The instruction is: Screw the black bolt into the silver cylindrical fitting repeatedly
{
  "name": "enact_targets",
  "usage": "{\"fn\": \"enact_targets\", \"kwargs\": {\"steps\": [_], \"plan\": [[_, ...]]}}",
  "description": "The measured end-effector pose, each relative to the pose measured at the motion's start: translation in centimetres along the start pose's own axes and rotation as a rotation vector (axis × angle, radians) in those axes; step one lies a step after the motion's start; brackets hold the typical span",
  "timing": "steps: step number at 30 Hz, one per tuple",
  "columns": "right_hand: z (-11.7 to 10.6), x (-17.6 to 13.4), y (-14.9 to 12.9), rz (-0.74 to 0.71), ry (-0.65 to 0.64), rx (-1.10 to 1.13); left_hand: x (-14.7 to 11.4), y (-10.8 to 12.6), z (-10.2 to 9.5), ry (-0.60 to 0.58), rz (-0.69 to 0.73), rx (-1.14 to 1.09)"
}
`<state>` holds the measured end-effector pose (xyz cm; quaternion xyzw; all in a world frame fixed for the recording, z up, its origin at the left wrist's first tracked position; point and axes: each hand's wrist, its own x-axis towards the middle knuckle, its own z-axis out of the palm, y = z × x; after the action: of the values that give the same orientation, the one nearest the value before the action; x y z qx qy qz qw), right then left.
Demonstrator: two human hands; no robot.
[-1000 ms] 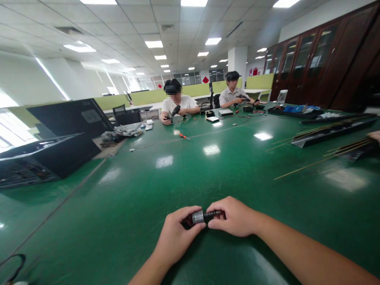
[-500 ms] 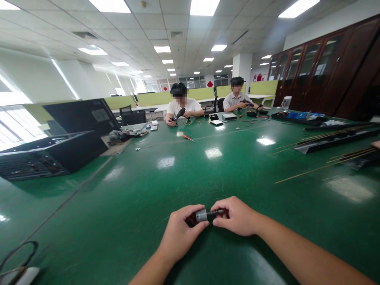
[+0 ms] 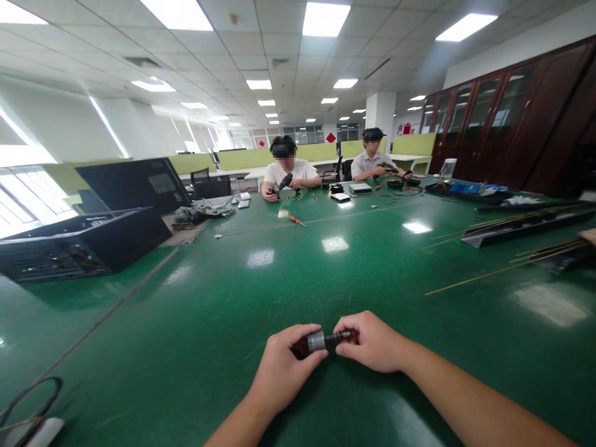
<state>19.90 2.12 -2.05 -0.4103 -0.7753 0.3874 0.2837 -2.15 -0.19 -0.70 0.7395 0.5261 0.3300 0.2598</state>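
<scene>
My left hand [image 3: 285,366] grips a small cylinder, silver at its visible end and dark inside the palm, which looks like a small motor [image 3: 316,341]. From its right end a thin, dark, ridged shaft [image 3: 336,337] with a greyish tip points toward my right hand [image 3: 372,343]. The right fingers are curled around the tip end, thumb below and forefinger above. Whether they hold a separate part there is hidden. Both hands are just above the green table [image 3: 223,298].
An opened black computer case [image 3: 125,248] stands at the left. A red screwdriver [image 3: 297,221] lies farther back. Thin brass-coloured rods [image 3: 479,278] and a dark metal channel [image 3: 493,231] lie at the right. Two people, one in a white shirt [image 3: 305,171], work across the table.
The view has tilted up slightly. Beside the silver cylinder the shaft now looks thinner and more exposed, where a thicker black section showed before. Both hands keep nearly the same pose.
</scene>
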Motion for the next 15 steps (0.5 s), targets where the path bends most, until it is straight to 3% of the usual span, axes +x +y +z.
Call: {"fn": "enact_targets", "kwargs": {"steps": [15], "plan": [[-0.18,-0.04,-0.07,-0.025,0.014,-0.027,0.0,0.4,-0.12,0.028,0.03,0.015]]}}
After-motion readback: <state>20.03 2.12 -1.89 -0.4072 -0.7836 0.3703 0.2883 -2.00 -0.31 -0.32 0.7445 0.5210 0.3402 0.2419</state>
